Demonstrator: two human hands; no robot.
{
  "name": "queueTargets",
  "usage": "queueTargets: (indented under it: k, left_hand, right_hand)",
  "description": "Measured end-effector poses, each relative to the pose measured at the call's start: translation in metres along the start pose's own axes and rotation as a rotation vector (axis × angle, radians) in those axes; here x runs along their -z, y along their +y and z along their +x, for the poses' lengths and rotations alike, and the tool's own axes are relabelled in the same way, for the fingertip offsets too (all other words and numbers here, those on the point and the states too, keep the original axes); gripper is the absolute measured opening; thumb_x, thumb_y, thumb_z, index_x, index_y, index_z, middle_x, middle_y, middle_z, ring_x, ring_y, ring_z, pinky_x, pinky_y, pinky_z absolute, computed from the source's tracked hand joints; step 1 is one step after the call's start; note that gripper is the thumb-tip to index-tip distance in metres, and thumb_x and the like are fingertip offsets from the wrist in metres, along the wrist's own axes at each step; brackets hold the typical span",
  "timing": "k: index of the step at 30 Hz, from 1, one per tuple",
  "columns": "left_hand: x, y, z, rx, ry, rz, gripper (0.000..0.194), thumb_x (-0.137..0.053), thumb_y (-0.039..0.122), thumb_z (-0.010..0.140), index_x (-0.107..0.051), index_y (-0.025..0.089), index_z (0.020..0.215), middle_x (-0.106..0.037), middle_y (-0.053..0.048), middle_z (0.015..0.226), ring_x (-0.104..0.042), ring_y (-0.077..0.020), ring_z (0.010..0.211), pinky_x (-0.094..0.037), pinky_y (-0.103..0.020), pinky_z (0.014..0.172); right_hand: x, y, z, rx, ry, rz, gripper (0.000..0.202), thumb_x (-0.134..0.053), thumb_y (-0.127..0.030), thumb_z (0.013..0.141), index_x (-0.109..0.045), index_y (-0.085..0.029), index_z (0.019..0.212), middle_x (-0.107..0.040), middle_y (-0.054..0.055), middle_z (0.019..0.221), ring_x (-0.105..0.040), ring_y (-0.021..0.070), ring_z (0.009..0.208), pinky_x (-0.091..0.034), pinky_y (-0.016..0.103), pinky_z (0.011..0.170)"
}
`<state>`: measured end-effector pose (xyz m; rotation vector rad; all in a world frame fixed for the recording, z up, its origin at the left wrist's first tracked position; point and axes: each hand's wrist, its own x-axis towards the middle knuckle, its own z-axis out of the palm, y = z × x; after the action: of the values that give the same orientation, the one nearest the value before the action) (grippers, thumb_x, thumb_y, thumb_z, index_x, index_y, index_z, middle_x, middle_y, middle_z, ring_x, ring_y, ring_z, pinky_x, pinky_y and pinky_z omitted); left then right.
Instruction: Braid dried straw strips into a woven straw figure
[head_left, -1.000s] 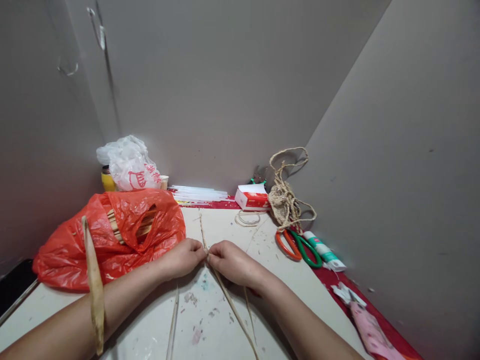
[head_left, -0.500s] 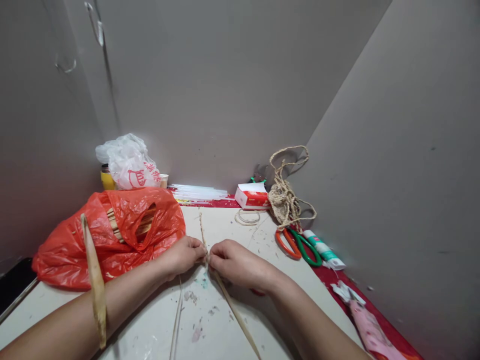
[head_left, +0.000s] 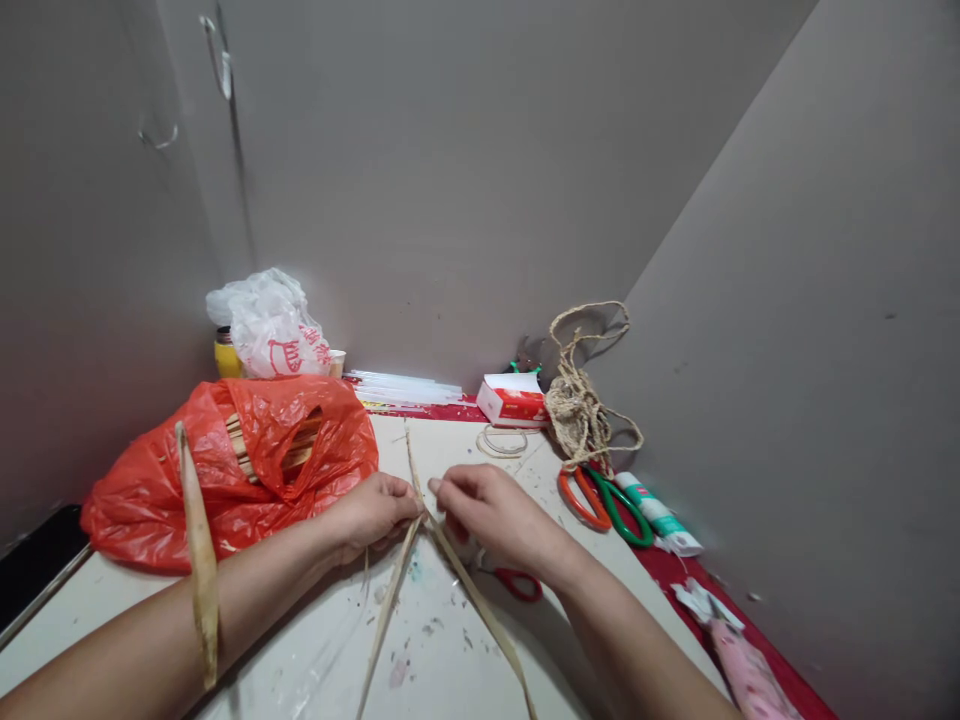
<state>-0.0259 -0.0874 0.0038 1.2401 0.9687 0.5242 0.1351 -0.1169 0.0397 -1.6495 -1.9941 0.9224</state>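
Note:
My left hand (head_left: 382, 512) is closed in a pinch around a thin braided straw cord (head_left: 411, 455), just where it splits into loose strands. From that spot one flat straw strand (head_left: 390, 595) runs down to the left and another strand (head_left: 487, 615) down to the right. My right hand (head_left: 484, 505) hovers just right of the pinch with its fingers loosely curled and the thumb apart. Nothing shows in its fingers. Red-handled scissors (head_left: 521, 587) lie partly hidden beneath it. A pale leaf-like strip (head_left: 196, 550) stands across my left forearm.
A red plastic bag (head_left: 161, 500) with wooden sticks lies left, a white bag (head_left: 274, 325) behind it. At the back are white sticks (head_left: 405, 388), a red-white box (head_left: 517, 400) and coiled rope (head_left: 577, 410). Orange-and-green-handled scissors (head_left: 626, 515) and a glue tube (head_left: 660, 515) lie right.
My right hand has let go at the pinch point and moved slightly right. A flat strand now slants down to the left. More of the red scissor handle shows. The view has shifted slightly.

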Motion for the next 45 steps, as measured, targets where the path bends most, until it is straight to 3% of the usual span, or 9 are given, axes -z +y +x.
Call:
queueTargets:
  k: [3,7,14,17,21,28,34,38,45]
  left_hand:
    - [0.001,-0.002,0.0,-0.019,-0.008,-0.014,0.026,-0.059,0.039,0.066,-0.044,0.018,0.062,-0.033,0.01,0.042,-0.022,-0.0031,0.034,-0.013,-0.021,0.036]
    - [0.003,-0.005,0.002,-0.049,-0.057,-0.033,0.02,-0.057,0.033,0.068,-0.045,0.018,0.064,-0.033,0.01,0.043,-0.021,-0.0033,0.035,-0.012,-0.021,0.036]
    - [0.005,-0.008,0.004,-0.038,-0.091,0.015,0.016,-0.055,0.03,0.069,-0.055,0.014,0.069,-0.045,0.006,0.051,-0.024,-0.0039,0.038,-0.013,-0.022,0.038]
    - [0.006,-0.011,0.006,-0.069,-0.023,0.106,0.015,-0.055,0.029,0.069,-0.055,0.014,0.068,-0.042,0.007,0.048,-0.026,-0.0044,0.041,-0.017,-0.02,0.042]
    - [0.009,-0.009,0.006,-0.153,0.017,0.293,0.013,-0.054,0.025,0.068,-0.057,0.014,0.063,-0.044,0.007,0.049,-0.032,-0.0048,0.044,-0.024,-0.019,0.045]
    - [0.006,0.006,-0.005,0.101,-0.161,0.079,0.012,-0.048,0.019,0.064,-0.058,0.011,0.066,-0.058,-0.001,0.051,-0.046,-0.0067,0.035,-0.029,-0.017,0.036]
    - [-0.008,-0.008,0.0,0.141,-0.122,-0.074,0.016,-0.049,0.017,0.064,-0.054,0.012,0.079,-0.064,-0.005,0.065,-0.058,-0.0118,0.042,-0.04,-0.019,0.036]
    - [-0.017,-0.015,-0.001,0.119,-0.037,-0.027,0.014,-0.052,0.017,0.067,-0.05,0.014,0.081,-0.062,-0.003,0.065,-0.057,-0.0105,0.04,-0.041,-0.018,0.035]
    - [-0.012,0.001,-0.01,0.131,-0.071,0.03,0.017,-0.06,0.024,0.064,-0.053,0.014,0.076,-0.062,-0.003,0.072,-0.057,-0.0097,0.044,-0.043,-0.02,0.039]
  right_hand:
    - [-0.004,0.009,0.011,-0.014,0.082,0.069,0.036,-0.042,-0.041,0.084,-0.051,-0.015,0.06,-0.054,0.001,0.055,-0.046,0.0101,0.049,-0.032,0.021,0.048]
    - [-0.022,0.016,0.017,-0.141,-0.18,0.335,0.036,-0.036,-0.039,0.087,-0.046,-0.016,0.06,-0.044,-0.004,0.046,-0.036,0.0068,0.037,-0.027,0.02,0.039]
    - [-0.024,0.028,0.022,-0.148,-0.265,0.416,0.037,-0.041,-0.041,0.085,-0.052,-0.013,0.063,-0.031,-0.008,0.043,-0.022,0.0037,0.035,-0.014,0.019,0.036]
    - [-0.021,0.031,0.022,-0.169,-0.32,0.424,0.039,-0.04,-0.044,0.085,-0.05,-0.015,0.06,-0.028,-0.009,0.038,-0.019,0.0041,0.032,-0.011,0.02,0.034]
    - [-0.023,0.03,0.022,-0.172,-0.3,0.461,0.033,-0.043,-0.038,0.082,-0.048,-0.016,0.059,-0.028,-0.009,0.038,-0.018,0.0045,0.032,-0.011,0.021,0.034]
    - [-0.029,0.025,0.023,-0.159,-0.203,0.339,0.021,-0.044,-0.021,0.073,-0.052,-0.014,0.054,-0.034,-0.007,0.037,-0.022,0.0039,0.035,-0.013,0.021,0.039]
    - [-0.032,0.021,0.021,-0.202,-0.185,0.44,0.033,-0.045,-0.035,0.075,-0.038,-0.018,0.048,-0.036,-0.007,0.033,-0.021,0.0038,0.031,-0.01,0.022,0.036]
    - [-0.037,0.027,0.021,-0.166,-0.245,0.493,0.029,-0.046,-0.032,0.073,-0.043,-0.017,0.049,-0.041,-0.005,0.034,-0.023,0.0033,0.03,-0.009,0.022,0.036]
    - [-0.029,0.033,0.023,-0.204,-0.283,0.625,0.028,-0.056,-0.036,0.069,-0.046,-0.016,0.053,-0.043,-0.006,0.039,-0.019,0.0022,0.031,-0.008,0.021,0.034]
